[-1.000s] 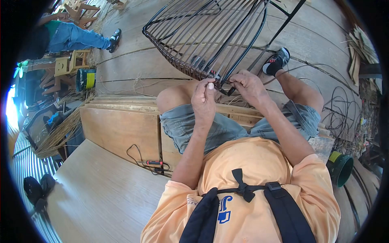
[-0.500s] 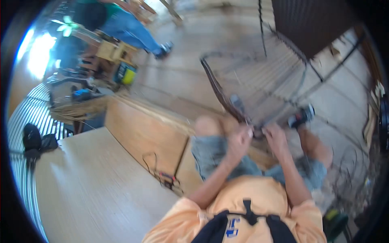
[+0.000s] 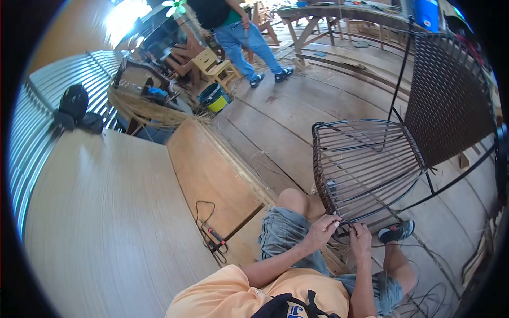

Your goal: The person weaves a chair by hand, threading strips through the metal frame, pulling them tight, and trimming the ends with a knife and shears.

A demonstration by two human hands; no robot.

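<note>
A black metal chair frame stands on the plank floor in front of my knees, its back woven in dark strands and its seat strung with parallel strands. My left hand pinches a dark weaving strand at the seat's near front edge. Right beside it, my right hand grips the same strand against the rim. Both hands sit close together above my knees, and my right foot in a sneaker rests under the chair.
I sit on a raised plywood platform with a tool and cord beside me. Another person stands at the far side near small wooden chairs, a green bucket and bundles of fibre. Loose strands lie at right.
The view has swung up and left, so the whole chair and the standing person now show. My hands stay on the strand at the seat's front edge.
</note>
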